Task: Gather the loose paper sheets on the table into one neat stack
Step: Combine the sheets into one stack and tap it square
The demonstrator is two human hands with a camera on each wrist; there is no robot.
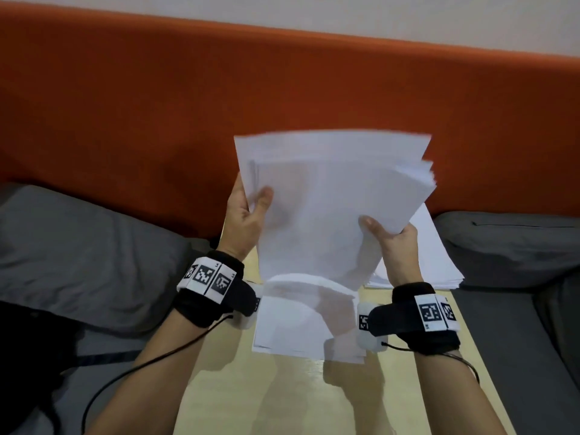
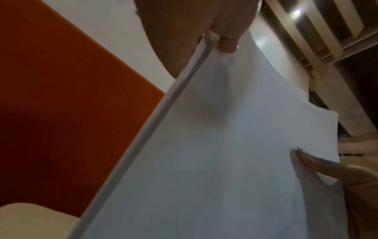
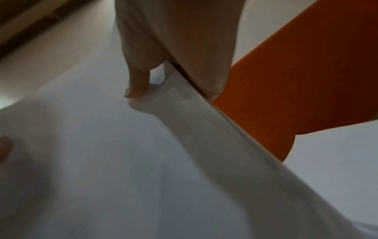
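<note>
Both your grips pinch the paper bundle: left hand and right hand, above the tabletop.

A held bundle of sheets above the bench; one pile beneath, another pile right.

Orange padded backrest under white wall; grey cushions flank a pale wooden table.

Wooden table: loose sheets, paper stack.
</note>
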